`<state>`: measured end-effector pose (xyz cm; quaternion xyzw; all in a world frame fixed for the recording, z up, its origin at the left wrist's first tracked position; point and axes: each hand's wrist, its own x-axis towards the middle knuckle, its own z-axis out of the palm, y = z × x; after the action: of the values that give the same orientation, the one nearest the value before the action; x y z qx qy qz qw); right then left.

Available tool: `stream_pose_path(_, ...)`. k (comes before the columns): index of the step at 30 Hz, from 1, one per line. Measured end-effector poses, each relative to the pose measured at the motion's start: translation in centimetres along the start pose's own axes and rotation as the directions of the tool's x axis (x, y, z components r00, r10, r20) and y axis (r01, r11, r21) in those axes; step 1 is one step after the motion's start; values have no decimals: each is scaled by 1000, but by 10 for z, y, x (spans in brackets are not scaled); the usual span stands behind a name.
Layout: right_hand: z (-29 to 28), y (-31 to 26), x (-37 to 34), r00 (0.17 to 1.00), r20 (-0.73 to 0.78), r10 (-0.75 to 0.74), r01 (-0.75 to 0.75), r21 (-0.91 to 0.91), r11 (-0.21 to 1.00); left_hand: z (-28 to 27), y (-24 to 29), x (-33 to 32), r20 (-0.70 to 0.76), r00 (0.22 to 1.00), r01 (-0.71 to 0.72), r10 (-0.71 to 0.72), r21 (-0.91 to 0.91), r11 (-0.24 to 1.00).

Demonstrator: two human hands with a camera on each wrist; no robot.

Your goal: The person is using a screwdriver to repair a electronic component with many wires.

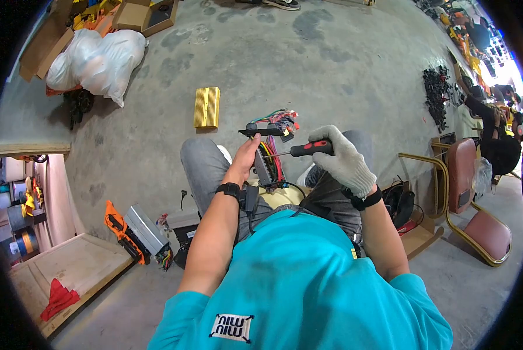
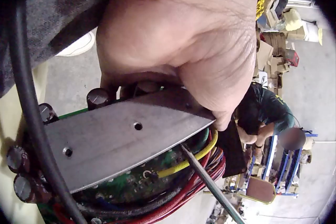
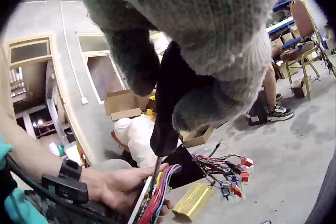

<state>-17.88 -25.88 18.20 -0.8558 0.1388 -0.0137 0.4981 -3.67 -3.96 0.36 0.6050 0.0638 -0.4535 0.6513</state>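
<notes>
Circuit board (image 2: 126, 182) with capacitors (image 2: 31, 188) and a flat, drilled metal plate (image 2: 105, 140) sits above the seated person's lap (image 1: 331, 201), over stained grey concrete floor (image 1: 255, 64) — a ribbed gold casing (image 1: 207, 108) lies ahead, a padded chair (image 1: 461, 175) to the right. The bare left hand (image 1: 245, 162) grips it; the knit-gloved right hand (image 1: 349, 163) wraps a black-and-red screwdriver (image 1: 312, 148), steel shaft (image 2: 210, 182) at the plate's edge.

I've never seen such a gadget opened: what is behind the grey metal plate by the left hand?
Past the metal plate, a green circuit board shows, with dark cylinders and yellow, red and black wires. What the plate itself covers cannot be seen.
</notes>
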Motion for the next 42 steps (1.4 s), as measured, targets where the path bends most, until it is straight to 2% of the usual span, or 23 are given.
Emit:
stream_pose_path(2,0,-5,-1,1000,-15,1,-1,-3,1000,0,1,-2,26,1000,1,0,-33,999)
stream_pose_path(4,-1,-17,1,958,43,283,-286,69,956,1,1,-2,54,999,2,1,-65,998)
stream_pose_path(5,-2,-16,0,958,43,284,-286,69,956,1,1,-2,50,999,6,-2,-61,998)
stream_pose_path(7,-3,-11,1,989,40,145,-147,61,987,1,4,-2,44,999,7,-4,-57,998)
stream_pose_path(10,-2,-5,-1,996,33,83,-84,60,995,4,6,-6,14,1000,-16,16,-10,1000)
stream_pose_path(14,0,-9,-2,993,29,114,-116,84,990,0,3,-2,20,1000,1,-1,2,1000)
stream_pose_path(17,0,-15,-3,987,-49,152,-141,180,973,2,3,-2,12,1000,-5,5,-19,1000)
stream_pose_path(19,-3,-17,-3,990,6,144,-144,96,985,4,3,-4,7,1000,-18,18,-42,999)
stream_pose_path(26,6,-15,-6,994,-36,102,-100,72,992,3,6,-6,11,1000,5,-5,-28,1000)
stream_pose_path(28,9,-12,-4,998,-44,32,-30,44,999,3,6,-6,14,1000,4,-4,-18,1000)
stream_pose_path(32,5,-8,0,1000,-22,-15,16,46,999,4,7,-8,3,1000,-2,2,-29,1000)
stream_pose_path(34,-3,-12,2,998,37,-50,52,-45,998,5,8,-8,10,1000,-5,5,-14,1000)
stream_pose_path(38,-5,-8,0,995,99,6,-3,-29,1000,4,6,-6,24,1000,-18,19,-47,999)
stream_pose_path(40,2,-6,-2,999,-41,12,-10,47,999,3,4,-5,17,999,-27,28,-47,999)
stream_pose_path(41,1,-6,-3,999,-36,15,-14,50,999,3,4,-4,18,999,-30,30,-33,999)
stream_pose_path(42,-2,-12,-4,986,-23,164,-160,136,978,2,3,-3,22,999,-32,33,-18,999)
